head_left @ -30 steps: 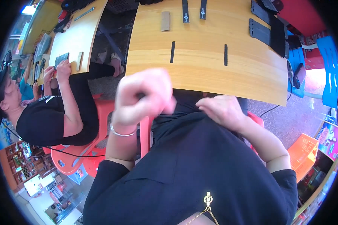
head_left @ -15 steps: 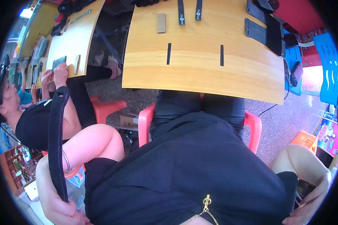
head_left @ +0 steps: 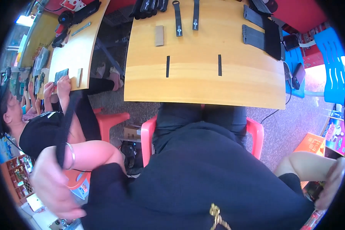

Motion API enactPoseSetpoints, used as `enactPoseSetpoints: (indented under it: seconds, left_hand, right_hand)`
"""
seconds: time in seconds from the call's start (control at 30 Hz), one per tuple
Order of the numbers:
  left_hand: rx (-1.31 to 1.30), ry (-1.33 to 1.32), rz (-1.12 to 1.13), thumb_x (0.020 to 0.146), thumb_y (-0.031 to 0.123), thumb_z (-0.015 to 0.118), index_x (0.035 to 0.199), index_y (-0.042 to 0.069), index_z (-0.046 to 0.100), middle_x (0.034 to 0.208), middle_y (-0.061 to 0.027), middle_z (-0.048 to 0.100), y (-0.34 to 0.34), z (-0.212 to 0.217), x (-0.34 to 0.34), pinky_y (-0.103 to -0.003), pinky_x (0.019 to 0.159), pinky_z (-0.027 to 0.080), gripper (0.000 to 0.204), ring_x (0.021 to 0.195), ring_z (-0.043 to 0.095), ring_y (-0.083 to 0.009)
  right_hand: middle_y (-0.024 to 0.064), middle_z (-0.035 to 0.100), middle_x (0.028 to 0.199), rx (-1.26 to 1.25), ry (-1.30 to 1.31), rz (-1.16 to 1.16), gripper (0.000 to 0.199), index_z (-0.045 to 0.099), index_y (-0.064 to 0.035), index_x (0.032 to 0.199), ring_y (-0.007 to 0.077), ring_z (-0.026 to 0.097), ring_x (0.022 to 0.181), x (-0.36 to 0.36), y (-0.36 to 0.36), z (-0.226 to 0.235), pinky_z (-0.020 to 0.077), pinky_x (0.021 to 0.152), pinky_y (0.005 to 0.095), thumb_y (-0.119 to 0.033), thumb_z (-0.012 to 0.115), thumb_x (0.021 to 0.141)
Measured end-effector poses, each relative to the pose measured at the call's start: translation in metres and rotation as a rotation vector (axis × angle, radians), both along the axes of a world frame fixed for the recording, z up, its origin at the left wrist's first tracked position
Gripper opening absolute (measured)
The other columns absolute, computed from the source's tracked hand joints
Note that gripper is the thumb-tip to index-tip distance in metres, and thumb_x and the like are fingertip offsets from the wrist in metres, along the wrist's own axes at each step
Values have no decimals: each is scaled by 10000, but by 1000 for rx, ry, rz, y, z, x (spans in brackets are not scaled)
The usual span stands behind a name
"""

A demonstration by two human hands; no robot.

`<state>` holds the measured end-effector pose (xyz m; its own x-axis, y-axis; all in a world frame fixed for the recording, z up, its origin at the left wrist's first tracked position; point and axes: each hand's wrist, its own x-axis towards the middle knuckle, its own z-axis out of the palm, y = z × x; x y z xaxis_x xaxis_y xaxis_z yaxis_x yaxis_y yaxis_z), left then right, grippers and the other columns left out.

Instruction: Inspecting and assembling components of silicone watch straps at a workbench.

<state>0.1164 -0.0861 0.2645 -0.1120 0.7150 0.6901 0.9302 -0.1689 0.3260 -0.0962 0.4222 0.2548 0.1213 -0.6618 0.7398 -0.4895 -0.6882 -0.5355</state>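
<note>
My left hand [head_left: 53, 186] is raised at the left, blurred by motion, with its fingers curved at the lower end of a black strap [head_left: 67, 130]. The strap rises from it across my forearm, which wears a silver bangle, and appears gripped, though the exact hold is hidden. At the far right rim, my right hand [head_left: 331, 186] has its fingers stretched out and nothing visible in them. Both hands are off the wooden table [head_left: 203, 90]. On its top lie two black straps, one [head_left: 178, 19] with a hole at its end, and a tan flat strip [head_left: 159, 36].
Two short black marks [head_left: 219, 65] cross the tabletop. Dark flat pieces [head_left: 253, 37] lie at its right, black bundles [head_left: 149, 5] at its far left. A co-worker [head_left: 42, 128] handles a dark piece at another table. A blue chair [head_left: 331, 65] stands right.
The table has shifted lower in view. My left hand has moved up and left, the strap's top tilting right. My right hand has risen toward the right rim.
</note>
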Motion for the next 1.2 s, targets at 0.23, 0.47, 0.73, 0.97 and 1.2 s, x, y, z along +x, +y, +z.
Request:
enactPoseSetpoints:
  seconds: [0.23, 0.47, 0.73, 0.97, 1.2]
  left_hand:
    - [-649, -936, 515, 855, 391, 605, 927, 54, 596, 789, -145, 606, 69, -97, -50, -405, 643, 480, 345, 747, 608, -323]
    - [-608, -1117, 275, 886, 272, 574, 828, 32, 565, 766, -150, 588, 111, -216, -44, -400, 641, 467, 247, 730, 598, -338]
    - [-675, -1227, 537, 843, 238, 586, 801, 29, 580, 717, -159, 615, 101, -217, -51, -420, 598, 455, 213, 683, 609, -350]
    - [-589, -1203, 320, 814, 235, 598, 786, 13, 601, 688, -166, 615, 104, -230, -43, -422, 602, 466, 224, 662, 609, -353]
    - [-804, -904, 854, 781, 199, 587, 692, 16, 554, 682, -167, 580, 107, -231, -47, -446, 603, 473, 207, 673, 593, -357]
  right_hand:
    - [100, 646, 980, 648, -234, 99, 234, 638, -35, 1029, 207, 638, 881, -15, -111, -128, 519, 727, 292, -166, 652, 835]
    - [107, 641, 934, 1294, -382, 93, 294, 604, -53, 1034, 242, 639, 898, 44, -156, -200, 513, 747, 330, -143, 684, 765]
    - [126, 562, 771, 879, -61, -675, 78, 538, -39, 829, 302, 589, 717, 43, -162, -222, 472, 633, 385, -51, 597, 780]
    - [118, 575, 795, 1039, 3, -458, 83, 521, -54, 830, 312, 595, 758, 48, -165, -217, 473, 664, 412, -100, 580, 797]
    - [132, 600, 746, 1073, 81, -564, 66, 542, -40, 791, 313, 610, 743, 37, -152, -214, 473, 653, 409, -76, 584, 755]
